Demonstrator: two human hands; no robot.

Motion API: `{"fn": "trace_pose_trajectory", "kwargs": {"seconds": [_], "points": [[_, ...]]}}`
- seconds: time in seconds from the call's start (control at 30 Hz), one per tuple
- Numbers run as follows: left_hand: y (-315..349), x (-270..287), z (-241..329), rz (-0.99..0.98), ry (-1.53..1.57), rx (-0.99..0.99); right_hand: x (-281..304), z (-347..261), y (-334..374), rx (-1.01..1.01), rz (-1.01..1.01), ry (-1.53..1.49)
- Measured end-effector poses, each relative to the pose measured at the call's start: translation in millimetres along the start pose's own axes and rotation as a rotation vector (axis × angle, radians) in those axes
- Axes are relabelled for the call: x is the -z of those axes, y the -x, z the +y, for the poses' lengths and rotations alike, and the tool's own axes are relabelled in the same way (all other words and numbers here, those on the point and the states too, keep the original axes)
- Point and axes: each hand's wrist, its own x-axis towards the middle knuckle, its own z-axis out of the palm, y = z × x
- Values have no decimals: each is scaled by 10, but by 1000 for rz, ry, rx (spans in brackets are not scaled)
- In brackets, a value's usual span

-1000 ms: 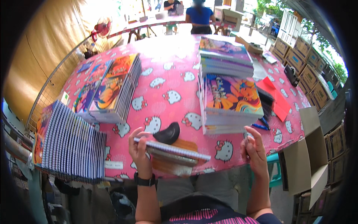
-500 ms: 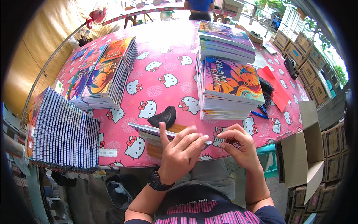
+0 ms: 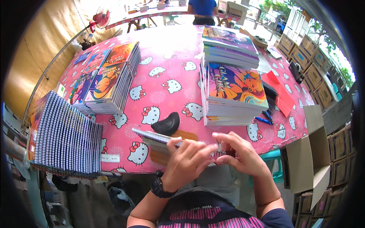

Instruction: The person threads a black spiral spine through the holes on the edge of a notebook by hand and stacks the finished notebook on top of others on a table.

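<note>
My left hand (image 3: 187,162), with a black watch on its wrist, grips a thin notebook (image 3: 153,137) held up on edge, its hole-punched spine upward. My right hand (image 3: 243,155) is at the notebook's right end, thumb and fingers curled round a small dark spiral binding coil (image 3: 225,151). The fingers partly hide the coil, and I cannot tell whether it is threaded into the holes. Under the notebook lies a brown wooden board (image 3: 190,135). Beside it rests a black half-moon-shaped piece (image 3: 166,123).
Bound notebooks (image 3: 68,133) lean in a row at the left, with more stacks (image 3: 106,87) behind. Cover-topped stacks (image 3: 235,87) stand to the right, near black coils (image 3: 269,93), blue pliers-like handles (image 3: 263,120) and red sheets (image 3: 283,98). An open carton (image 3: 304,163) sits at the right edge.
My right hand has turned, its fingers spreading wider around the coil at the notebook's end. My left index finger has come down from its raised position onto the notebook. The view has shifted slightly.
</note>
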Motion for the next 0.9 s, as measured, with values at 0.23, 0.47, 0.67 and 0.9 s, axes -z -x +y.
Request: {"fn": "trace_pose_trajectory", "kwargs": {"seconds": [0.23, 0.47, 0.67, 0.9], "points": [[12, 3, -5, -47, -59, -8, -216, 748, -720, 10, -269, -179], [18, -14, -32, -122, -53, 13, -1168, 1020, -1378, 296, -293, 581], [98, 24, -143, -92, -36, 0, -977, 971, -1010, -55, 66, -63], [21, 59, -80, -129, -13, 9, -429, 1293, 359, -198, 421, 197]]}}
